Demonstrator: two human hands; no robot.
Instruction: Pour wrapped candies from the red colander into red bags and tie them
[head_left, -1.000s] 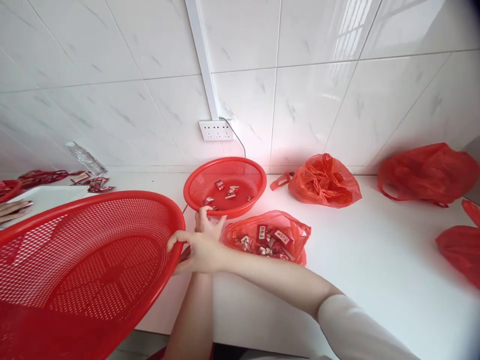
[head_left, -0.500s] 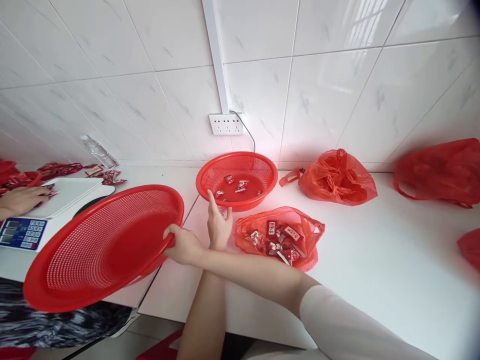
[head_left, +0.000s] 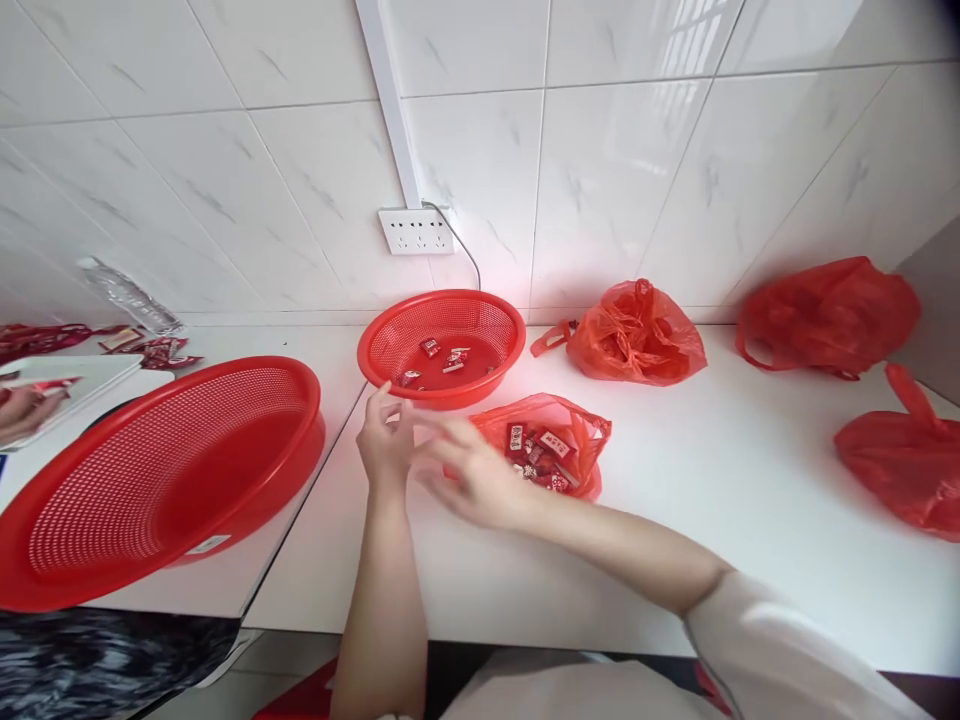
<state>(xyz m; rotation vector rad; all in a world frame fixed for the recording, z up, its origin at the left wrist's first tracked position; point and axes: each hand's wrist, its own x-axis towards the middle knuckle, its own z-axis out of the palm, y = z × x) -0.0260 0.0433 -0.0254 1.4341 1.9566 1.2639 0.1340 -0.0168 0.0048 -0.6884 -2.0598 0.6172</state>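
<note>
My left hand [head_left: 385, 440] is raised just in front of the small red mesh basket [head_left: 495, 375], its fingers bent and apart with nothing visible in them. To its right, my right hand [head_left: 476, 475] is blurred by motion, fingers stretched out toward the left hand and holding nothing. Behind the right hand lies an open red plastic bag [head_left: 592, 440] with several small red-wrapped packets [head_left: 556, 445] inside. A few more packets [head_left: 430, 347] lie in the small basket. The large red basket [head_left: 247, 490] stands at the left, apart from both hands, with no packets visible in it.
Red plastic bags [head_left: 637, 335] sit along the tiled wall and at the right. A power socket [head_left: 417, 232] with a cable is on the wall. At the far left, a co-worker's hand [head_left: 30, 410] is over a white scale, near a clear bottle [head_left: 131, 295].
My right hand has let go of the large basket's rim and moved right, toward my left hand. The large basket sits lower now. The whole view has shifted right.
</note>
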